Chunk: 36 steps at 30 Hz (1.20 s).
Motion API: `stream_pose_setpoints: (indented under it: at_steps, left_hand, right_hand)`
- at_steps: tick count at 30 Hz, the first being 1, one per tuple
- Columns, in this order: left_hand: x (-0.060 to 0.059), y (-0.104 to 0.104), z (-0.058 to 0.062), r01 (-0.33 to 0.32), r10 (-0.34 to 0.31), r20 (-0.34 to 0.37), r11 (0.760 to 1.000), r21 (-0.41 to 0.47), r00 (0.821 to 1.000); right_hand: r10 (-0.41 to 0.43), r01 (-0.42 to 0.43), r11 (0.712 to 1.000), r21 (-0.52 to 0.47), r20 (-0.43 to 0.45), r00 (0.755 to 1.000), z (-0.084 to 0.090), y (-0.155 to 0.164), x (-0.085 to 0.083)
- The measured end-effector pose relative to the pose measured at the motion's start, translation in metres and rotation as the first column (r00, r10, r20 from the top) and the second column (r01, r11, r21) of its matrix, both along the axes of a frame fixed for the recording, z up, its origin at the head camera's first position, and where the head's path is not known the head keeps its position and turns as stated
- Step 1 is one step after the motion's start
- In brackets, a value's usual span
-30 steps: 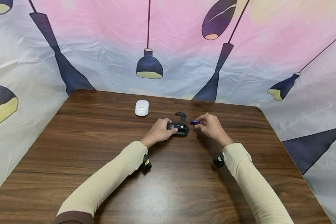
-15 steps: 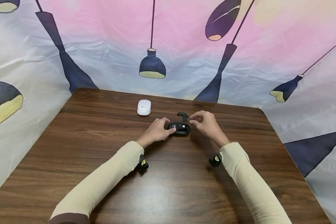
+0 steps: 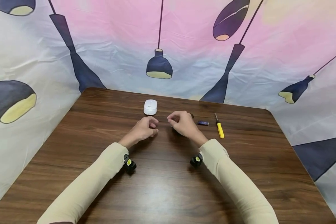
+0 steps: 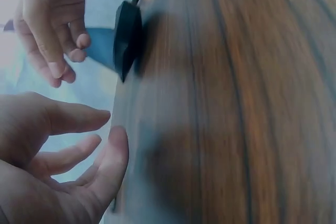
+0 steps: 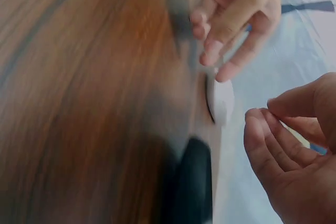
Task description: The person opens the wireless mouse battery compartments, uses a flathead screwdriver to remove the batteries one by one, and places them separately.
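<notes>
Black rounded plastic mouse [image 5: 194,187] sits just below the right hand [image 3: 182,123], farther from the left hand [image 3: 143,128] (long axis hard to judge); both hands curl loosely, apart, gripping nothing I can see.

Downward head view, close low wrist views

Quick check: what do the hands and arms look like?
The left hand and right hand are bare. Cream sleeves show dark lettering near the right cuff; each cuff bears a black device with a yellow patch.
</notes>
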<state>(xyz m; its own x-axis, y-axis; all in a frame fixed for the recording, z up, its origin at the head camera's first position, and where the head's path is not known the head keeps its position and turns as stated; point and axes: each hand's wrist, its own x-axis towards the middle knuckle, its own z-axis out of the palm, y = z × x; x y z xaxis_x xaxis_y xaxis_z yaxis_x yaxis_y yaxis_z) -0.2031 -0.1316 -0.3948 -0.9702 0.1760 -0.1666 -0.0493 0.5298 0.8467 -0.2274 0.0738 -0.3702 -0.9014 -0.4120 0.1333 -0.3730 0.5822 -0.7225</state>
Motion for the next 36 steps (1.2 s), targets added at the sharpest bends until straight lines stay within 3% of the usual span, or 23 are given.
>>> stream_pose_setpoints:
  at_steps: [5, 9, 16, 21, 24, 30, 36]
  left_hand:
    - [-0.005, -0.017, -0.001, -0.101, 0.1, -0.031, 0.993, -0.056, 0.995]
    - [-0.011, -0.023, 0.0, -0.176, 0.175, -0.039, 0.983, -0.041, 0.984]
    - [-0.022, -0.026, 0.002, -0.218, 0.218, -0.061, 0.976, 0.006, 0.974]
    - [-0.031, -0.027, -0.001, -0.211, 0.209, -0.096, 0.977, -0.012, 0.973]
    - [-0.038, -0.026, -0.001, -0.191, 0.185, -0.117, 0.981, -0.042, 0.976]
    - [-0.047, -0.025, -0.001, -0.097, 0.085, -0.118, 0.991, -0.095, 0.989]
    - [-0.051, -0.028, 0.0, -0.012, -0.009, -0.108, 0.98, -0.199, 0.994]
  right_hand:
    - [0.0, -0.002, 1.0, 0.019, 0.088, 0.996, -0.008, -0.027, -0.003]
    - [-0.067, 0.061, 0.997, 0.04, 0.16, 0.985, -0.015, -0.046, -0.011]
    - [-0.186, 0.217, 0.974, -0.068, 0.304, 0.934, -0.019, -0.068, -0.024]
    - [-0.203, 0.278, 0.948, -0.152, 0.383, 0.901, -0.023, -0.077, -0.035]
    - [-0.196, 0.288, 0.94, -0.182, 0.403, 0.894, -0.027, -0.078, -0.042]
    - [-0.127, 0.201, 0.966, -0.164, 0.376, 0.918, -0.032, -0.082, -0.05]
    - [-0.059, 0.098, 0.991, -0.094, 0.347, 0.936, -0.031, -0.085, -0.052]
